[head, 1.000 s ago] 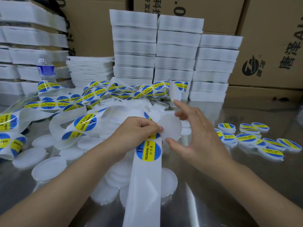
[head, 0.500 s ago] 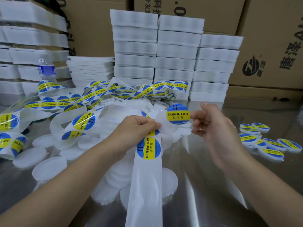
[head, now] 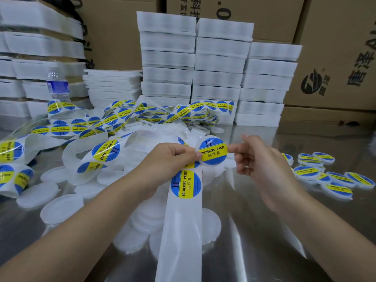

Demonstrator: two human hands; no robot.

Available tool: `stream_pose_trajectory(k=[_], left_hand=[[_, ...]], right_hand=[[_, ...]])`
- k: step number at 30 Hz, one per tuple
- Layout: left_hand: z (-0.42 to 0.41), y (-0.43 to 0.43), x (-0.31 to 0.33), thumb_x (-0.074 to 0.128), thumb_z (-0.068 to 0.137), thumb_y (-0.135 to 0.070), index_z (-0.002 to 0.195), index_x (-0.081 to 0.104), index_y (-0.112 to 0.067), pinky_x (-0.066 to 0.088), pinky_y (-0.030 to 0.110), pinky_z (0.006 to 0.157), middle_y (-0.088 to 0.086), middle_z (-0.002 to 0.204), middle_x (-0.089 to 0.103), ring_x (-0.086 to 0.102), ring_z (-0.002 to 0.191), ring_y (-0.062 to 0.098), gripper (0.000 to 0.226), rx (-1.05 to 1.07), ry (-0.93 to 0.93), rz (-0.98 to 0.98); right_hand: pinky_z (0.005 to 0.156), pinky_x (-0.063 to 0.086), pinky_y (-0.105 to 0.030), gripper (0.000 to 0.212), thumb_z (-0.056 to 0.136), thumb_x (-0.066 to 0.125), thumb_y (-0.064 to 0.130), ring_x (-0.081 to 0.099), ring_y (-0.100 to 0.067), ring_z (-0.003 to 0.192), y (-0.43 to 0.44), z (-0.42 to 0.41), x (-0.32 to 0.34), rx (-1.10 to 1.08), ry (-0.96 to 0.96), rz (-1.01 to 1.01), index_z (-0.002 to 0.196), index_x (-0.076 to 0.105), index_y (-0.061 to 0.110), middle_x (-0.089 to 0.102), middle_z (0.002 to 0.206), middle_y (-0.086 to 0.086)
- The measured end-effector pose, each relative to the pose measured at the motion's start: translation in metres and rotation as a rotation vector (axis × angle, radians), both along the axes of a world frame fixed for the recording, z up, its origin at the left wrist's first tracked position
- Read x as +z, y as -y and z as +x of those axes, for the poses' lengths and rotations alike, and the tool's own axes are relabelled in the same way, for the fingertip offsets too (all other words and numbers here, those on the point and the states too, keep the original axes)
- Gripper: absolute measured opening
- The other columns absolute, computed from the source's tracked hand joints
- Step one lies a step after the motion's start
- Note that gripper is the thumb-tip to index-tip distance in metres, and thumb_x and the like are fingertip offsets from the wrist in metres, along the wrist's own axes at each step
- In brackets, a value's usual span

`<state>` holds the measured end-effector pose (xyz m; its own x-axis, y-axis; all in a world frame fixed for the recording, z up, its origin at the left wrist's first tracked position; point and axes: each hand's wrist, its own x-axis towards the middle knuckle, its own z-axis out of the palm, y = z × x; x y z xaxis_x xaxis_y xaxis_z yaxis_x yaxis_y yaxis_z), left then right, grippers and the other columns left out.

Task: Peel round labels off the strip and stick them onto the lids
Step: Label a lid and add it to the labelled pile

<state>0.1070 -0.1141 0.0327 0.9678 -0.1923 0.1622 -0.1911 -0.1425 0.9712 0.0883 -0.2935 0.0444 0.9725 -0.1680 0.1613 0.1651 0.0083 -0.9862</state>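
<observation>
Lid [head: 201,142] up over the table [head: 264,231], label [head: 213,152] band running left-right, left hand [head: 173,157] pinching the strip [head: 181,231] at its left rim, strip trailing lengthwise toward the camera, right hand [head: 262,161] forefinger [head: 232,148] touching the right rim, grip unclear.

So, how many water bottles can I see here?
1. The water bottle stands at the back left, before the white foam stacks. More may be hidden behind them.

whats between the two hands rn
A labelled white lid, held by the right hand; the left hand grips the label strip beside it. Head view.
</observation>
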Motion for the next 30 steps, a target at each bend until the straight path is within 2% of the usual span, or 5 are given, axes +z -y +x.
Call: stream_pose_trajectory(k=[10, 16, 25, 30], left_hand=[[0.0007, -0.0001, -0.0010, 0.066, 0.086, -0.024, 0.065, 0.077, -0.029, 0.049, 0.010, 0.056, -0.008, 0.069, 0.073, 0.065, 0.062, -0.001, 0.024, -0.022, -0.004, 0.000], [-0.0004, -0.0001, -0.0007, 0.064, 0.087, -0.021, 0.064, 0.076, -0.032, 0.053, 0.013, 0.067, -0.006, 0.073, 0.075, 0.068, 0.071, 0.002, 0.028, -0.030, -0.009, 0.003], [-0.0026, -0.0003, 0.0024, 0.063, 0.087, -0.021, 0.061, 0.076, -0.031, 0.053, 0.014, 0.064, -0.004, 0.071, 0.075, 0.068, 0.066, 0.005, 0.031, 0.001, -0.021, 0.016], [-0.0026, -0.0006, 0.0034, 0.063, 0.087, -0.022, 0.061, 0.076, -0.029, 0.054, 0.014, 0.061, -0.002, 0.070, 0.074, 0.068, 0.063, 0.007, 0.030, 0.020, -0.031, 0.013]], right_hand=[[0.057, 0.040, -0.024, 0.045, 0.093, 0.046, 0.032, 0.042, -0.010, 0.049, 0.0004, 0.0009, -0.0020, 0.015, 0.000, -0.018, 0.063, 0.075, 0.016, 0.052, 0.055, 0.005], [0.055, 0.040, -0.023, 0.044, 0.093, 0.046, 0.032, 0.041, -0.010, 0.047, 0.0010, 0.0009, -0.0011, 0.011, 0.001, -0.022, 0.066, 0.076, 0.015, 0.052, 0.057, 0.004], [0.049, 0.040, -0.016, 0.042, 0.093, 0.045, 0.031, 0.040, -0.009, 0.049, 0.0005, -0.0004, -0.0018, -0.021, 0.054, -0.056, 0.068, 0.078, 0.021, 0.054, 0.054, 0.009], [0.055, 0.039, -0.024, 0.027, 0.089, 0.048, 0.028, 0.042, -0.009, 0.048, 0.0038, 0.0016, -0.0002, -0.037, 0.090, -0.025, 0.082, 0.075, 0.026, 0.053, 0.055, 0.005]])
